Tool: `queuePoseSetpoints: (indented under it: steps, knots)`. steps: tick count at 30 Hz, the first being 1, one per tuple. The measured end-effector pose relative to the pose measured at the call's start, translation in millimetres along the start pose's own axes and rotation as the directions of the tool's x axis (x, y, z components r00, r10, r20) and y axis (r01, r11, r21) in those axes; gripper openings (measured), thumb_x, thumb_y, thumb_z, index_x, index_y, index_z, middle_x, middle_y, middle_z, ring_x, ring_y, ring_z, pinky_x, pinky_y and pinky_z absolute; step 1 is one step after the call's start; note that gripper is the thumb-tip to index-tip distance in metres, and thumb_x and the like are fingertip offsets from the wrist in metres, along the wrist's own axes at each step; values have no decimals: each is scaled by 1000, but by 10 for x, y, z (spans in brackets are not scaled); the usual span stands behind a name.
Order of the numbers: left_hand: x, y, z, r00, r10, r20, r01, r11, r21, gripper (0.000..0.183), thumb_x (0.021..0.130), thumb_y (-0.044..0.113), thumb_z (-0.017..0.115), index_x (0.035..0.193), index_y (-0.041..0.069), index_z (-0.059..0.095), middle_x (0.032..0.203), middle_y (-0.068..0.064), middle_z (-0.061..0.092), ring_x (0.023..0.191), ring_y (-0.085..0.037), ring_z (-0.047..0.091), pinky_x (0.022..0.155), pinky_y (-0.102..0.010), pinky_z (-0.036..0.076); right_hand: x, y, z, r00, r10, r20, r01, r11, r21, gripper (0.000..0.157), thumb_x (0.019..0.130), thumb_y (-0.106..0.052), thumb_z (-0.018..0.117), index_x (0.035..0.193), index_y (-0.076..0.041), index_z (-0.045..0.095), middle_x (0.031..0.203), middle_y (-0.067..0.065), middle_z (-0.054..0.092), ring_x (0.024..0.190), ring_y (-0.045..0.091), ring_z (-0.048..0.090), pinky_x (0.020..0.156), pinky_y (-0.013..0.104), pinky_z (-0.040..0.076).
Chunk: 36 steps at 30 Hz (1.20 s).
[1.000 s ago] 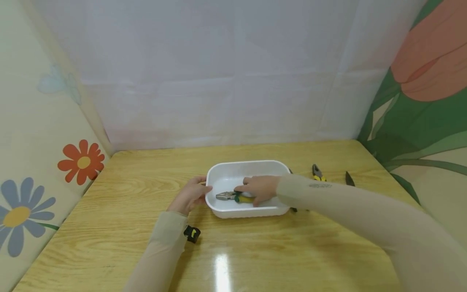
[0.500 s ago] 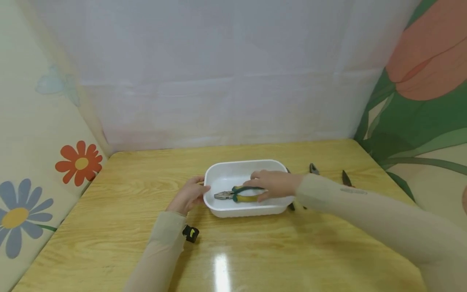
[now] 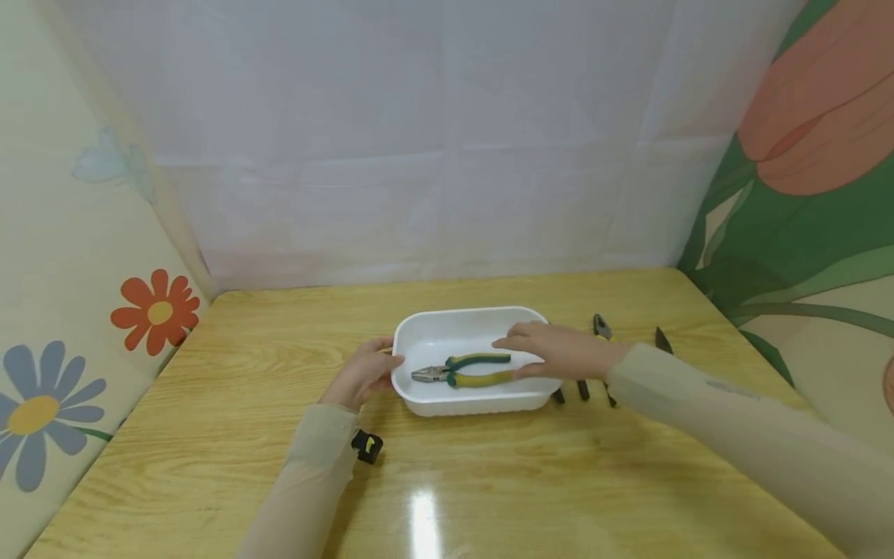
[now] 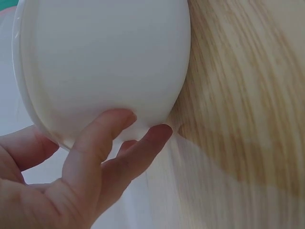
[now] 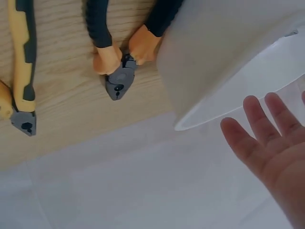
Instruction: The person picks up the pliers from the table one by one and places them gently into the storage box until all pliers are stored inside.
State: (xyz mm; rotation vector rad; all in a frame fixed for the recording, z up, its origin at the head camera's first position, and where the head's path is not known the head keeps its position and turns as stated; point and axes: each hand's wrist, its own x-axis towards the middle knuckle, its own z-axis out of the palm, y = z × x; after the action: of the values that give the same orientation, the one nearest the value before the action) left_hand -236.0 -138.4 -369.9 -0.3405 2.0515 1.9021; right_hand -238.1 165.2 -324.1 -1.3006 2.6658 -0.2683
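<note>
Taking 12 o'clock as away from the wearer, the green-and-yellow pliers (image 3: 454, 376) lie inside the white tray (image 3: 482, 405), long axis running roughly 9 to 3, metal nose at 9, handle ends at 3. From the fingertips of the right hand (image 3: 562, 351) the pliers lie toward 8 to 9 o'clock, handles foremost; this hand is the nearer. Its fingers are extended and loosely spread, gripping nothing; whether the thumb touches the yellow handle's end cannot be determined. The left hand (image 3: 359, 375) grips the tray's 9 o'clock end, fingers on the outer wall. Count: one tray; one pair of pliers within it; past its 3 o'clock end, on the table (image 3: 503, 481), two further pairs, the orange-and-black pliers (image 5: 119, 80) nearest and the yellow-and-black pliers (image 5: 21, 62), plus one dark pointed tool (image 3: 663, 340), part-hidden, type undetermined; at 8 o'clock, one small black item (image 3: 366, 446) marked yellow.
</note>
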Motion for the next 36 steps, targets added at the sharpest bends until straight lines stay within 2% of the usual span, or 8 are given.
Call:
queuePoseSetpoints:
  steps: [7, 16, 23, 30, 36]
  knots:
    - [4, 3, 10, 1000, 3, 1, -3, 1000, -3, 48, 98, -5, 47, 144, -8, 33, 133, -33, 47, 113, -41, 55, 90, -44, 53, -162, 28, 23, 999, 7, -49, -9, 999, -41, 50, 95, -24, 64, 138, -1, 51, 128, 18, 55, 117, 36, 52, 96, 51, 47]
    - [7, -11, 5, 1000, 10, -2, -10, 1000, -1, 49, 98, -5, 47, 144, -9, 33, 132, -33, 47, 112, -41, 56, 90, -43, 54, -310, 81, 48, 995, 5, -99, -7, 1000, -27, 47, 95, -20, 64, 136, 1, 53, 128, 20, 55, 116, 37, 51, 93, 52, 47]
    - [4, 1, -6, 1000, 10, 1, -10, 1000, -1, 49, 98, -4, 47, 145, -9, 32, 133, -33, 47, 110, -39, 57, 89, -42, 54, -381, 122, 44, 987, -34, -159, 24, 997, -67, 48, 92, -18, 67, 133, 3, 54, 123, 20, 57, 102, 29, 55, 85, 47, 50]
    - [6, -4, -13, 1000, 12, 4, -12, 1000, 4, 49, 98, -4, 47, 145, -8, 32, 134, -32, 46, 113, -40, 55, 91, -43, 53, -481, 99, 27, 982, -6, -190, -4, 998, -55, 50, 91, -20, 68, 134, 1, 54, 126, 22, 56, 112, 37, 54, 90, 52, 49]
    - [-2, 2, -2, 1000, 11, 12, -11, 1000, 0, 49, 98, -4, 47, 145, -9, 32, 135, -32, 45, 114, -40, 54, 91, -43, 53, -553, 119, 21, 975, -14, -224, 3, 999, -49, 51, 89, -20, 71, 133, 1, 56, 125, 20, 57, 111, 36, 54, 88, 51, 50]
